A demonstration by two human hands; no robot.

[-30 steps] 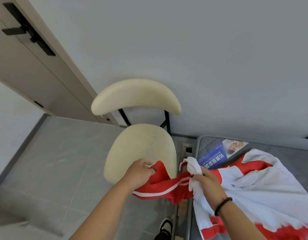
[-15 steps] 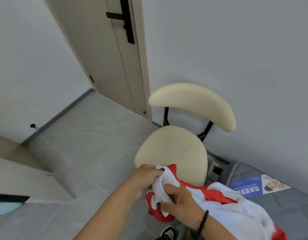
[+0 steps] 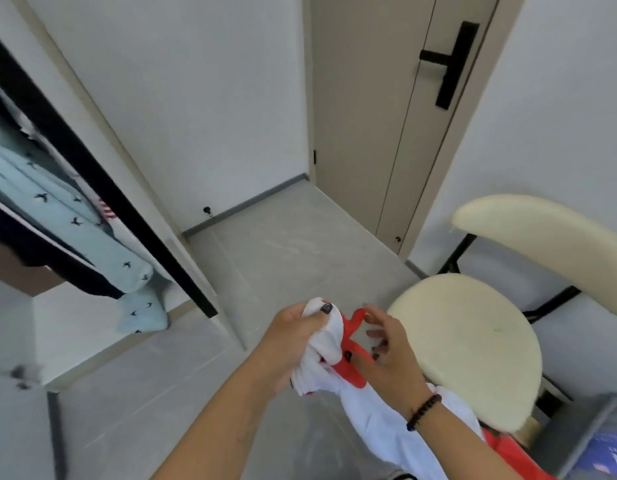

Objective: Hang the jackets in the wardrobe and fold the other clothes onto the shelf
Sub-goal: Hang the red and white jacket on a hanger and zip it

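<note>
- Low centre of view, above floor [image 3: 283, 271], both hands work one red-and-white garment [image 3: 380, 410].
- L hand [image 3: 293, 337]: fingers curled tight round a bunched white end, thumb clamped on top.
- R hand [image 3: 390, 355]: fingers loosely spread; thumb + fingertips touch the red strip [image 3: 352, 355]. Firm pinch or not: cannot tell.
- Garment's long axis runs from the L fist down-right, passing under R wrist, tail trailing toward bed edge [image 3: 577, 431] at lower right, beside cream chair [image 3: 473, 341].
- Wardrobe [image 3: 102, 188] opening lies to upper left, well apart from garment; light-blue patterned clothes [image 3: 75, 216] hang inside.
- Judgement: L hand nearer wardrobe, so likely leads the carry; R better placed to gather trailing length.
- Risk (judgement): tail may drag on floor if not gathered.
- Jacket vs. fold item: cannot tell while bunched.
</note>
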